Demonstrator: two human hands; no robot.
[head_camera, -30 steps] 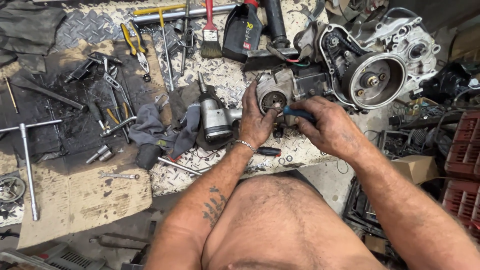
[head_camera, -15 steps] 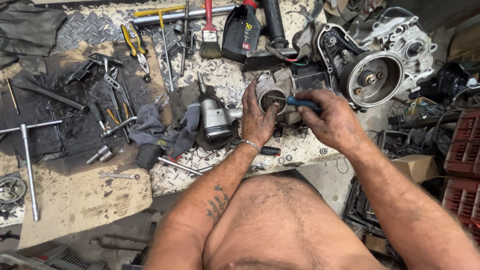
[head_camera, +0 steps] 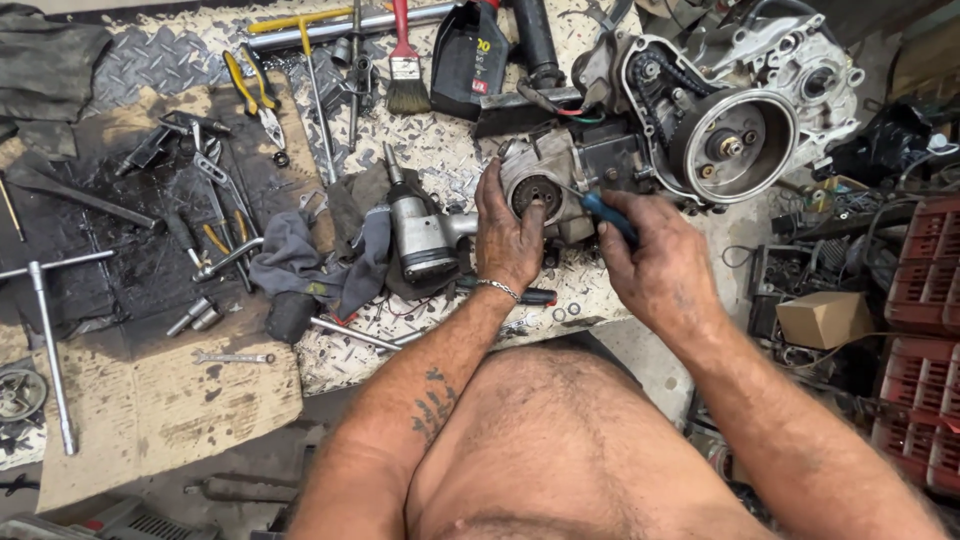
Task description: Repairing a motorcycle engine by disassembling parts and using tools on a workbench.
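My left hand [head_camera: 508, 238] grips a small grey metal engine part with a round dark opening [head_camera: 533, 186] and holds it against the workbench. My right hand [head_camera: 662, 262] is closed around the blue handle of a screwdriver [head_camera: 606, 215]. Its thin shaft points left toward the round opening of the part. A large engine casing with a round flywheel and chain [head_camera: 730, 135] stands just behind both hands.
A grey impact wrench [head_camera: 420, 235] lies left of my left hand beside a dark rag [head_camera: 300, 265]. Wrenches, yellow pliers [head_camera: 250, 95], a brush [head_camera: 404, 70] and T-handles litter the bench. A cardboard box [head_camera: 824, 318] and red crates [head_camera: 920, 300] sit at right.
My right hand has shifted slightly with the screwdriver, its tip now angled closer to the part's opening. My left hand stays on the part.
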